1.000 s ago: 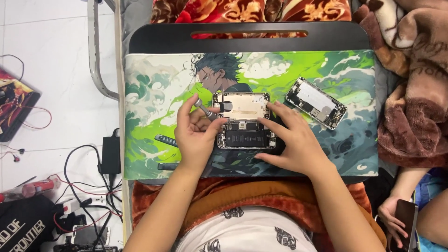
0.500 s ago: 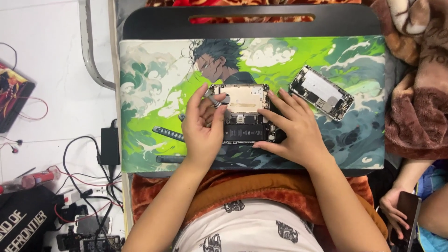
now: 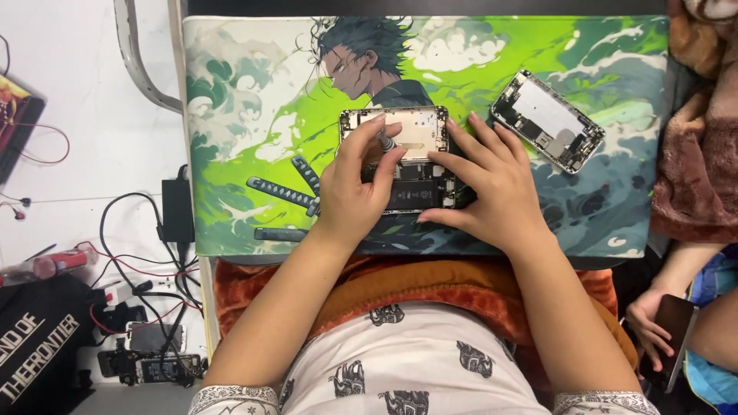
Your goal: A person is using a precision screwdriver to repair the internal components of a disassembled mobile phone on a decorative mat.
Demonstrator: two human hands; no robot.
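Note:
An opened phone (image 3: 411,157) with its insides bare lies in the middle of a green printed desk mat (image 3: 246,115). My left hand (image 3: 357,188) pinches a small thin tool (image 3: 384,141) over the phone's upper part. Resting on the phone's right side, my right hand (image 3: 488,180) has its fingers spread and presses it flat to the mat. A second phone housing (image 3: 547,120) lies tilted at the upper right of the mat, apart from both hands.
A black power adapter (image 3: 177,209) and tangled cables (image 3: 146,269) lie left of the mat on the floor, with small devices (image 3: 154,350) below them. Brown blankets (image 3: 696,154) pile at the right. Another person's hand (image 3: 653,323) holds a phone at the lower right.
The camera has come closer and lower over the mat. My left hand's fingers have curled higher over the phone's top with the tool; my right hand keeps pressing the phone's right side.

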